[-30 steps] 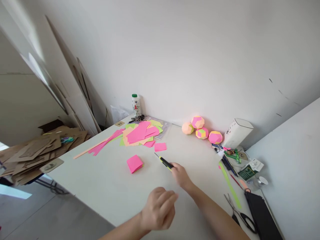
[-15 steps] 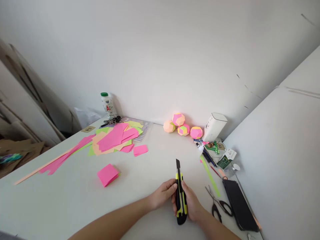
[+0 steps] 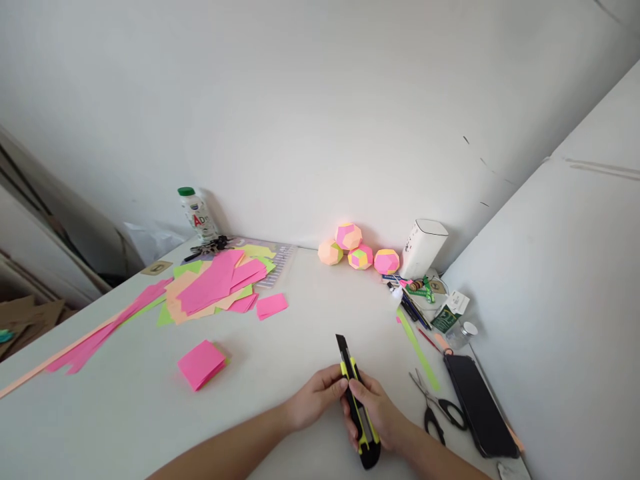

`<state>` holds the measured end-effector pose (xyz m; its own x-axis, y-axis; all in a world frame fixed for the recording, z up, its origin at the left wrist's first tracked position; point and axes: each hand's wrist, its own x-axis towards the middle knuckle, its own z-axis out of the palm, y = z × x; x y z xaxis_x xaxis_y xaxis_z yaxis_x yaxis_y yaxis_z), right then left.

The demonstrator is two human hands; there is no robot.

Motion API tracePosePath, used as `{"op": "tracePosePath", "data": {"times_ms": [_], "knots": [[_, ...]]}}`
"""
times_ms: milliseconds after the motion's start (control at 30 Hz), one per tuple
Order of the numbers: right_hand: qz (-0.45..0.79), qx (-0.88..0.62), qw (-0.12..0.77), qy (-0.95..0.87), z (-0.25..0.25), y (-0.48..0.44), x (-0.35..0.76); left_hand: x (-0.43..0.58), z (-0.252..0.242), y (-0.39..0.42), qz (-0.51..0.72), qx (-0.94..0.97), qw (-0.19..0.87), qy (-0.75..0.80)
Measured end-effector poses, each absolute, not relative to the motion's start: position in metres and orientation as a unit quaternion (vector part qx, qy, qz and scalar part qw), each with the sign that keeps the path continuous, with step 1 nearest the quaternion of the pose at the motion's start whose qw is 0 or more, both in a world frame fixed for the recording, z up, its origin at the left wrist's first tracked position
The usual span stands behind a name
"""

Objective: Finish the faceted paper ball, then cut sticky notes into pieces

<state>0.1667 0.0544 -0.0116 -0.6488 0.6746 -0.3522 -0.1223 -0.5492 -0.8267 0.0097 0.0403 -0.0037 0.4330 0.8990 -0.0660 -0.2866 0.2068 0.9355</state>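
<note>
A yellow and black utility knife (image 3: 357,400) with its dark blade out points away from me over the white table (image 3: 125,427). My right hand (image 3: 383,417) is wrapped round the knife's handle. My left hand (image 3: 315,399) pinches the knife's upper body from the left. A folded stack of pink paper squares (image 3: 201,364) lies to the left of my hands.
A heap of pink, orange and green paper sheets (image 3: 215,283) and long strips (image 3: 85,340) lies at the left. Paper balls (image 3: 357,253) and a white box (image 3: 423,248) stand by the wall. Scissors (image 3: 434,407), a black phone (image 3: 477,403), pens and a bottle (image 3: 196,212) are around.
A second ago my right hand reached out to the knife on the table. Both hands now hold it close to me, a little lower and more tilted than half a second ago.
</note>
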Motion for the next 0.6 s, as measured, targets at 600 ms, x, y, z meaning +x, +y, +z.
{"op": "tracePosePath", "data": {"times_ms": [600], "knots": [[0.812, -0.315, 0.211, -0.443, -0.004, 0.065, 0.175, 0.009, -0.007, 0.048, 0.461, 0.373, 0.75, 0.293]]}}
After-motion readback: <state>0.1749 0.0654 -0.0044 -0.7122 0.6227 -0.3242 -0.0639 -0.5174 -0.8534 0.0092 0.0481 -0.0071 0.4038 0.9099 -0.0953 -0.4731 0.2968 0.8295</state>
